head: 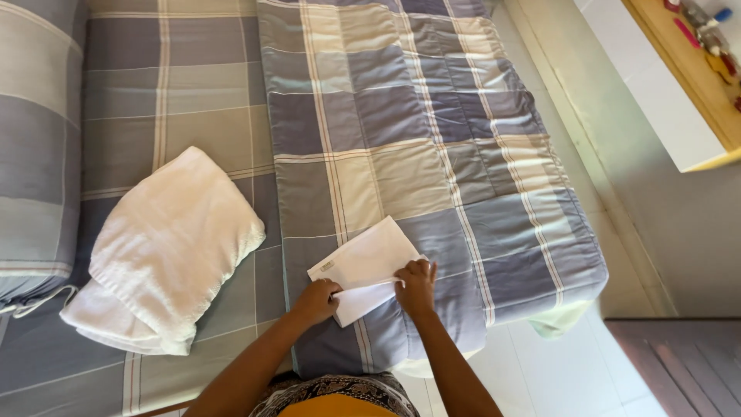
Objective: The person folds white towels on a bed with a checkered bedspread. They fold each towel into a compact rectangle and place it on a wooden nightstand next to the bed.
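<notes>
My left hand (315, 300) is pinching the near left corner of the small white cloth (364, 266), fingers closed on its edge. My right hand (417, 286) is clamped on the same cloth along its near right side, knuckles curled over a fold. I judge this as mid-fold: the cloth lies half doubled, near edge lifted. The next move, I reckon, calls for carrying that edge over evenly and pressing it flat, both hands level so the corners meet. The cloth sits right under my hands, on the checked quilt (432, 123) near the bed's (123, 378) front edge. Further left, well apart, a bigger folded white towel (166, 247) rests on the checked sheet (177, 85).
</notes>
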